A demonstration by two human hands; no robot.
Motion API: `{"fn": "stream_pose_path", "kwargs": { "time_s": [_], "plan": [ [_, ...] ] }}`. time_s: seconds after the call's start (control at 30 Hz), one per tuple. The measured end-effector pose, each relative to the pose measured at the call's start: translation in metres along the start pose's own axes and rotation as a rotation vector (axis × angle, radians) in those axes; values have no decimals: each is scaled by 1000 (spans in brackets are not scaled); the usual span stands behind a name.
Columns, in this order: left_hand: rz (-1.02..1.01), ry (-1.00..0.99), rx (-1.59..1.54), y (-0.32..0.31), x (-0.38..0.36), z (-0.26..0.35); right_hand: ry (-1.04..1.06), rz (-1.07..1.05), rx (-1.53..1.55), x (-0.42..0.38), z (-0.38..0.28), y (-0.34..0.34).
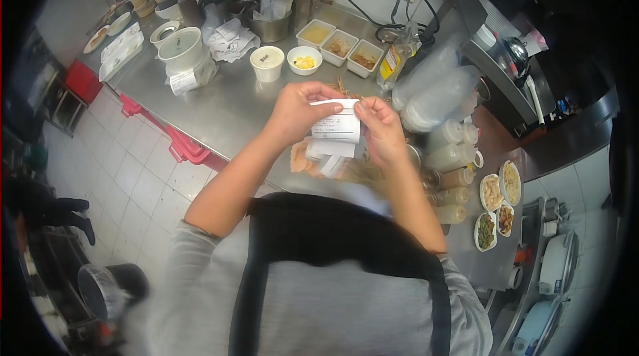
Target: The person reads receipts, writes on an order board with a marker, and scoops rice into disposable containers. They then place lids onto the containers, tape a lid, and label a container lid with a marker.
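Between my two hands is a printed paper receipt (336,127), held up above the steel counter. My left hand (303,111) pinches its upper left edge with the thumb on top. At the upper right corner, my right hand (381,124) grips it between thumb and fingers. More white paper hangs below the receipt, and a brownish item (303,158) lies under it, partly hidden. Beyond my hands stand a lidded white tub (267,64) and a white bowl (304,60) with yellow pieces in it.
Several squeeze bottles (447,158) and plastic-wrapped stacks (436,93) stand at the right. Dishes of food (492,192) sit farther right. Three square containers (338,47) line the back. A bagged tub (181,51) and crumpled receipts (231,42) are at the left, above red crates (183,146).
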State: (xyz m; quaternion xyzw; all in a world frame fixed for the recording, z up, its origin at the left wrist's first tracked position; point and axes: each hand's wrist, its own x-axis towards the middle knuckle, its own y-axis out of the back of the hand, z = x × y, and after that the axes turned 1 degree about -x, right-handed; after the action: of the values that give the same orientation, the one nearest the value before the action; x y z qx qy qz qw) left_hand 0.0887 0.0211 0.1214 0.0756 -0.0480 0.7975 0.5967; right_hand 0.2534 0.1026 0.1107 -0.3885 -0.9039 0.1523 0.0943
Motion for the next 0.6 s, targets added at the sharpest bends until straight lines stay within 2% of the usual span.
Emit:
{"fn": "stream_pose_path", "kwargs": {
  "time_s": [0.07, 0.17, 0.27, 0.37, 0.5, 0.6],
  "plan": [
    [10, -12, -34, 0, 1, -2, 2, -8, -22, 2, 0, 2],
    [12, -14, -34, 0, 2, -2, 130, 17, -136, 4, 3, 4],
    [-2, -34, 1, -2, 4, -3, 110, 35, -197, 0, -11, -11],
    [-19, -12, 82, -4, 4, -4, 141, 53, -423, 4, -4, -1],
    [-30, -15, -2, 7, -1, -12, 190, 63, -481, 4, -2, 5],
    [70, 19, 61, 34, -3, -17, 189, 74, -442, 6, -3, 19]
  ]
}}
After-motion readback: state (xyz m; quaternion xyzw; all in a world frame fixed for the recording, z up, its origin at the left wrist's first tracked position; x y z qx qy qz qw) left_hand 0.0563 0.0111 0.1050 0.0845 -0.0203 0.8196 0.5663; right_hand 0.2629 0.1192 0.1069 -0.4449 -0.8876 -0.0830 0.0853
